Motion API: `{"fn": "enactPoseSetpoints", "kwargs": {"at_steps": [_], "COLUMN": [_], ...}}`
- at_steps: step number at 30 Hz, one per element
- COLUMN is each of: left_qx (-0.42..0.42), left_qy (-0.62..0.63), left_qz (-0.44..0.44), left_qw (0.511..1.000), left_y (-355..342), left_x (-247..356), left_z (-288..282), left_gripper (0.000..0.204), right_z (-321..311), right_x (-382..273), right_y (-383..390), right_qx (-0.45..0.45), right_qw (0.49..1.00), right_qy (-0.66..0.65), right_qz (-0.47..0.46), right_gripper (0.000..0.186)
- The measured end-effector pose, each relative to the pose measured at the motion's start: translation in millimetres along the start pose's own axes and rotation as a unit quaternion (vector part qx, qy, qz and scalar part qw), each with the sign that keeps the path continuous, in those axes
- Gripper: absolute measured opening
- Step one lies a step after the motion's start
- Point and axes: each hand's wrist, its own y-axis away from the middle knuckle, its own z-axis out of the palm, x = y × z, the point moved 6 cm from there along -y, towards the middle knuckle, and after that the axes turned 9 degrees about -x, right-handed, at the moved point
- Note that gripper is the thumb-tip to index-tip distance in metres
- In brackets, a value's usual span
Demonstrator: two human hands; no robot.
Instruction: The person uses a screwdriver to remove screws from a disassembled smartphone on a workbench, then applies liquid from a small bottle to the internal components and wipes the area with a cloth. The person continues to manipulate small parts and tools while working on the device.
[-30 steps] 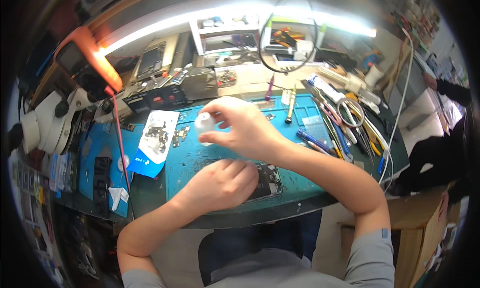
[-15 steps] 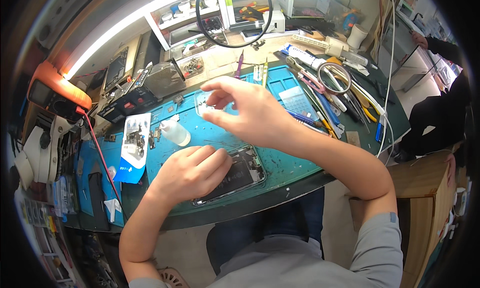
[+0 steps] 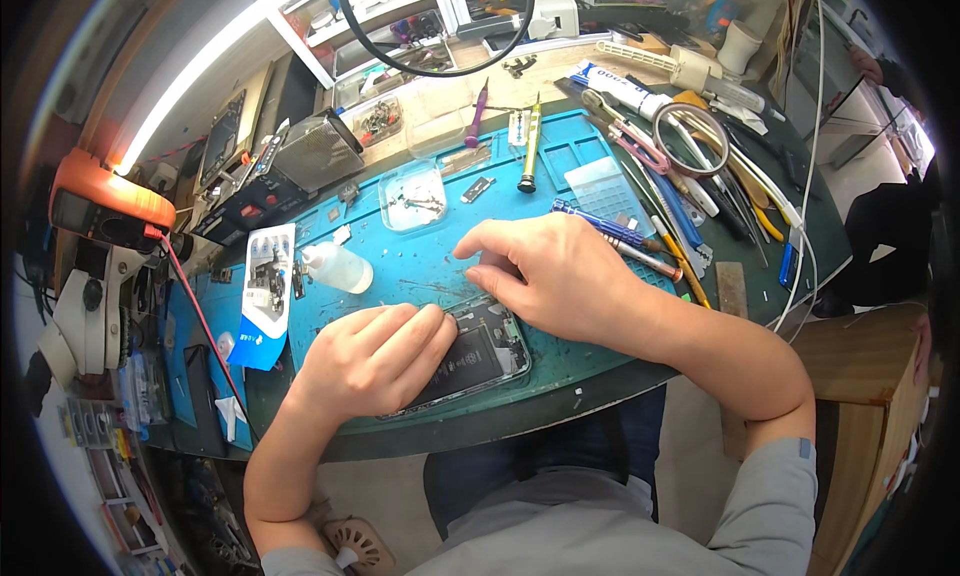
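Observation:
An opened smartphone (image 3: 505,328) lies on the blue-green work mat (image 3: 390,266), its black battery (image 3: 468,361) and inner parts showing. My left hand (image 3: 375,361) is closed over the phone's left end; its fingertips and whatever they grip are hidden. Just above the phone's far edge hovers my right hand (image 3: 555,276), thumb and forefinger apart, with nothing visible between them. Beyond it sits a clear plastic tray (image 3: 412,198) holding tiny parts, and a small dark part (image 3: 478,189) lies beside that tray. A translucent bottle (image 3: 338,268) stands to the left.
A screwdriver with a yellow-green handle (image 3: 530,156) and a purple one (image 3: 477,116) lie at the back. Tools and a roll of tape (image 3: 690,141) crowd the right. Left are a blister pack (image 3: 268,281) and an orange multimeter (image 3: 110,201). A black ring (image 3: 435,66) hangs overhead.
My right hand has come from over the clear tray back toward me, to the phone's far edge, uncovering the tray. My left hand has stayed at the phone. The view has shifted slightly.

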Motion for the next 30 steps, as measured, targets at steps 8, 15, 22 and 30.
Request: {"fn": "enactPoseSetpoints", "kwargs": {"at_steps": [8, 15, 22, 30], "left_qx": [-0.004, 0.003, -0.003, -0.003], "left_qy": [-0.019, -0.02, -0.031, -0.047], "left_qz": [-0.005, -0.013, -0.018, -0.012], "left_qw": [1.0, 1.0, 0.999, 0.999], "left_y": [-0.8, -0.6, -0.6, -2.2], "left_x": [0.2, 1.0, 3.4, 8.8], "left_z": [-1.5, -1.7, -2.6, -3.4], "left_gripper": [0.024, 0.025, 0.026, 0.029], "right_z": [0.6, -1.3, -2.8, -1.4], "right_x": [-1.5, -10.4, -20.9, -24.8], "right_y": [0.8, 5.1, 11.3, 15.9], "right_qx": [-0.01, -0.031, -0.009, -0.025], "right_qw": [1.0, 0.996, 0.995, 0.991], "right_qy": [0.016, 0.082, 0.097, 0.133], "right_qz": [0.0, 0.01, -0.022, -0.015], "right_gripper": [0.014, 0.015, 0.009, 0.015]}}
